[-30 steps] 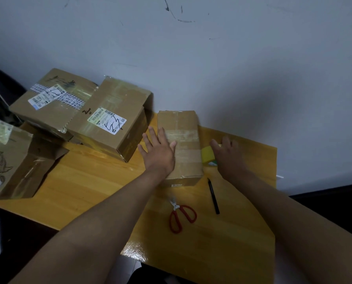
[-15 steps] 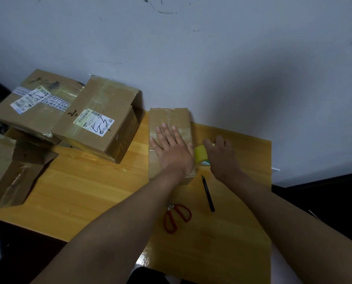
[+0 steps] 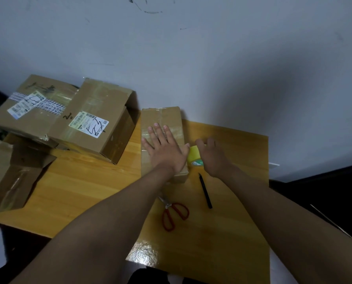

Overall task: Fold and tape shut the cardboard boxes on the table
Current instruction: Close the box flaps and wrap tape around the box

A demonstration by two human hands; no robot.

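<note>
1. The box [image 3: 160, 124] lies flat on the desk [image 3: 89, 181], its far end against the wall [image 3: 191, 58]; strips of clear tape cross its closed top.
2. The left hand [image 3: 165, 148] rests palm down on the box's top, fingers straight and spread, holding nothing.
3. The tape roll [image 3: 194, 156], yellow with a green and white core label, sits just beside the box's right edge, near its front corner.
4. The right hand [image 3: 212, 156] grasps the roll from the right, fingers curled over it; the left thumb nearly meets the roll, though I cannot tell if they touch.
5. A black pen [image 3: 205, 190] lies on the desk just in front of the roll, to the box's front right.
6. Red-handled scissors [image 3: 175, 215] lie on the desk in front of the box, left of the pen, partly hidden by the left forearm.
7. Left of the box sits a bigger labelled box [image 3: 93, 121] with one end flap open, tilted and leaning on a second labelled box [image 3: 27, 111] further left.
8. A third carton [image 3: 9, 175], open and partly collapsed, lies at the desk's left edge, well apart from the box under the hand.
</note>
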